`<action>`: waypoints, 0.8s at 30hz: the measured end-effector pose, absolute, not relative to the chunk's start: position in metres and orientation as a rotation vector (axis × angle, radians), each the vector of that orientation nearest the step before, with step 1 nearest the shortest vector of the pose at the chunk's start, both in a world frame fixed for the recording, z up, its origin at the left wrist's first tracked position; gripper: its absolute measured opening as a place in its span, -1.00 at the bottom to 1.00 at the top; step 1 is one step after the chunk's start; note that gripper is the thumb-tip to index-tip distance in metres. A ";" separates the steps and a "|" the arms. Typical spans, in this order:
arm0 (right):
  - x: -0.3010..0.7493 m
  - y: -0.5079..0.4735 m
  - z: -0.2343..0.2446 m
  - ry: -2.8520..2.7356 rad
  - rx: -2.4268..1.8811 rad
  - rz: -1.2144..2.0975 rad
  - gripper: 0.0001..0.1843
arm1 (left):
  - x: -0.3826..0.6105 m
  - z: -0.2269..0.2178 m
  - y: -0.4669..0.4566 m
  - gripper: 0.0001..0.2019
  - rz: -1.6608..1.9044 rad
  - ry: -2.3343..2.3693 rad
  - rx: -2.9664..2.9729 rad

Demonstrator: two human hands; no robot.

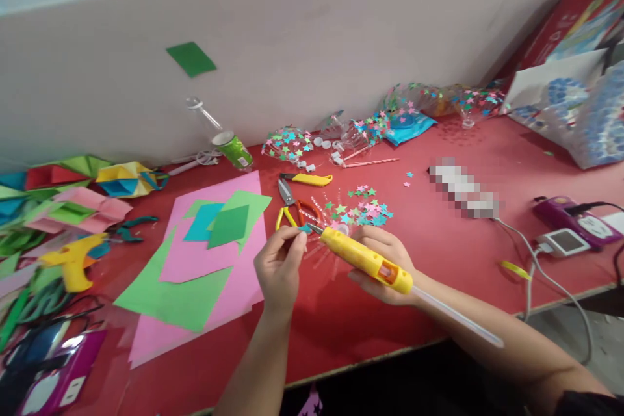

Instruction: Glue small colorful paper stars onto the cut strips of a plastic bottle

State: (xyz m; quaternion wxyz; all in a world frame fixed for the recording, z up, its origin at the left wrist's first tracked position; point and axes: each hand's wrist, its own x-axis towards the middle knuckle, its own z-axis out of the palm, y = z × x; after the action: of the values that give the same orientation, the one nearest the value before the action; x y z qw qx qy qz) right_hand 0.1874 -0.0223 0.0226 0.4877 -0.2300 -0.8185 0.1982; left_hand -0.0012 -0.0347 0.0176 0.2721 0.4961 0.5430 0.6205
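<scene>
My right hand (385,263) grips a yellow glue gun (365,259) with a clear glue stick (458,318) poking out of its back. The gun's metal nozzle points left toward my left hand (279,266). My left hand's fingers are pinched together on a tiny teal piece (304,229) right at the nozzle tip. Just beyond both hands lies a small heap of coloured paper stars (363,208) on the red table (439,253).
Pink and green paper sheets (205,260) lie left of my hands. Scissors and yellow-handled pliers (292,205) sit just behind them. A second yellow glue gun (73,263) and folded paper shapes are at far left. Cables and small devices (565,240) lie right.
</scene>
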 end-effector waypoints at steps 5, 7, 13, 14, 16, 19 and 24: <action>0.188 -0.023 0.023 -2.032 -0.650 0.514 -0.78 | 0.000 0.018 -0.035 -0.86 1.640 1.514 1.401; 0.189 -0.022 0.023 -2.064 -0.656 0.498 -0.78 | 0.000 0.018 -0.034 -0.85 1.632 1.534 1.405; 0.186 -0.021 0.025 -2.096 -0.700 0.493 -0.78 | -0.002 0.018 -0.033 -0.85 1.629 1.545 1.415; 0.186 -0.021 0.025 -2.094 -0.702 0.489 -0.78 | -0.003 0.018 -0.033 -0.86 1.632 1.540 1.417; 0.186 -0.021 0.024 -2.092 -0.694 0.495 -0.77 | -0.003 0.019 -0.033 -0.86 1.631 1.536 1.416; 0.185 -0.021 0.022 -2.103 -0.675 0.483 -0.76 | -0.003 0.019 -0.034 -0.86 1.615 1.541 1.426; 0.185 -0.020 0.017 -2.098 -0.707 0.437 -0.77 | -0.002 0.019 -0.034 -0.88 1.612 1.532 1.469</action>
State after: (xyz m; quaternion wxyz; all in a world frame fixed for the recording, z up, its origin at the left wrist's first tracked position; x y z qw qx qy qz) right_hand 0.1851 -0.0202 0.0172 0.4284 -0.2830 -0.8401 0.1751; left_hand -0.0018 -0.0341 0.0192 0.2361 0.5357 0.5586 0.5876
